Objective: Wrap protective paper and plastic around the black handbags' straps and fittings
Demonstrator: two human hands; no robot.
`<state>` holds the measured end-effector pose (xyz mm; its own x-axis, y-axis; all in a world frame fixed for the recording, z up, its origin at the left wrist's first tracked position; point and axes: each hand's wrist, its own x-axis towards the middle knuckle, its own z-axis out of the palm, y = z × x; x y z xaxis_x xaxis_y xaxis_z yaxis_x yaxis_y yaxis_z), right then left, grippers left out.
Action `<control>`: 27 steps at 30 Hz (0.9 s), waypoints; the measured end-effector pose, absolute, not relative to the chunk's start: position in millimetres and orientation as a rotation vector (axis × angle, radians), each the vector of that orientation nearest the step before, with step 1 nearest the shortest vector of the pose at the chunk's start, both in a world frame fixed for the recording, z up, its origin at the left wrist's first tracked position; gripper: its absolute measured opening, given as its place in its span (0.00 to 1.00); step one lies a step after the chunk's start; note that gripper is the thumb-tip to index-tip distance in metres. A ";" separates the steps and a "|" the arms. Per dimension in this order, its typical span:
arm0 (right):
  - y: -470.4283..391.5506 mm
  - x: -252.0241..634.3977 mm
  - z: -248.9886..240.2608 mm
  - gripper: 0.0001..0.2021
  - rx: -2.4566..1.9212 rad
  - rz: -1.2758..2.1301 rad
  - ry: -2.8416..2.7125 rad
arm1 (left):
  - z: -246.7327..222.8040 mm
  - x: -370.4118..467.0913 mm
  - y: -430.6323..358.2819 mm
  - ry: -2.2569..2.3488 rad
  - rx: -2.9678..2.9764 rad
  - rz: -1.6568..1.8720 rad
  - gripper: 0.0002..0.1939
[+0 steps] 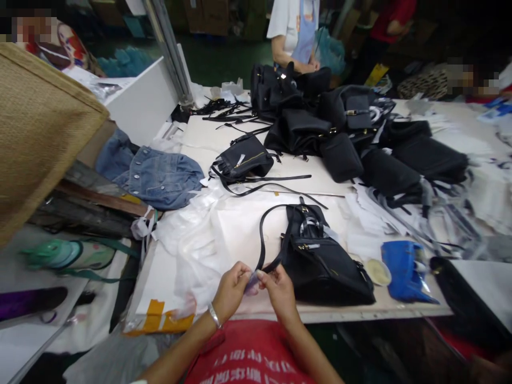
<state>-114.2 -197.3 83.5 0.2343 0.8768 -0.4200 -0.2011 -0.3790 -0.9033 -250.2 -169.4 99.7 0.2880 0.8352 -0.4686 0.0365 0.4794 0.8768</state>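
Observation:
In front of my body both hands are pinched close together at the lower end of a thin black strap (262,234). The strap loops up to a black leather backpack (326,266) lying on the table at my right. My right hand (280,293) is closed on the strap near its end. A small bit of clear plastic film (252,284) shows between the hands, and my left hand (231,290), with a bangle at the wrist, pinches it. The fingertips partly hide the strap's end. Gold zip hardware shows on the backpack.
Another black bag (244,160) with loose straps lies farther up the table. Behind it is a pile of black bags (296,128), with a person standing beyond. A blue pouch (404,269) and round lid (378,272) sit right; a denim garment (164,176) lies left.

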 end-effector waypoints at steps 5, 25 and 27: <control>-203.8 -111.6 94.7 0.12 -1.393 1.443 -0.644 | 111.0 -247.1 -180.6 1.146 1.022 0.656 0.12; -221.0 -13.3 180.3 0.12 -1.102 1.516 -0.732 | 161.0 -210.0 -178.1 1.113 2.150 0.567 0.10; -221.0 0.2 187.7 0.13 -1.061 1.511 -0.667 | 150.3 -206.3 -170.6 1.197 2.192 0.546 0.11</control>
<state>0.2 -221.0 187.7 0.0217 0.9650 -0.2612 -0.4574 -0.2228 -0.8609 -206.3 -170.6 150.3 0.5145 0.8540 0.0770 0.6181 -0.4316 0.6570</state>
